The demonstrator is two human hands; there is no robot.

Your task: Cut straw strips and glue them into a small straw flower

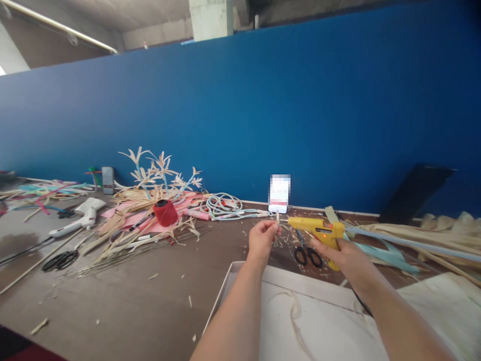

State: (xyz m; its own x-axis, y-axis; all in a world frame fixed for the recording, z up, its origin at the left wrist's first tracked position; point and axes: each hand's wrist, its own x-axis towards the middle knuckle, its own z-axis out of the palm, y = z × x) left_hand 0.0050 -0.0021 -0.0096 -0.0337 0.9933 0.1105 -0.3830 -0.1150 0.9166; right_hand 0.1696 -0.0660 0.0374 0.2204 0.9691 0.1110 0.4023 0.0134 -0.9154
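Note:
My right hand [340,253] is wrapped round the handle of a yellow hot glue gun [315,227], with a long pale glue stick [413,240] running out of its back end. The gun's nozzle points left, close to a small pale strip [278,217]. That strip stands upright in the pinched fingers of my left hand [264,235]; whether nozzle and strip touch, I cannot tell. Just below the gun lie scissors with black handles [308,255]. Under my forearms is a white shallow box or lid [274,301] with a curled pale strip [295,313] in it.
A lit phone [280,193] leans on the blue partition [240,110]. To the left are pale flowers on stems [161,170], a red thread spool [165,213], coiled cord [225,206], a white glue gun [84,218] and more scissors [62,259]. Pale and teal strips [387,255] lie right.

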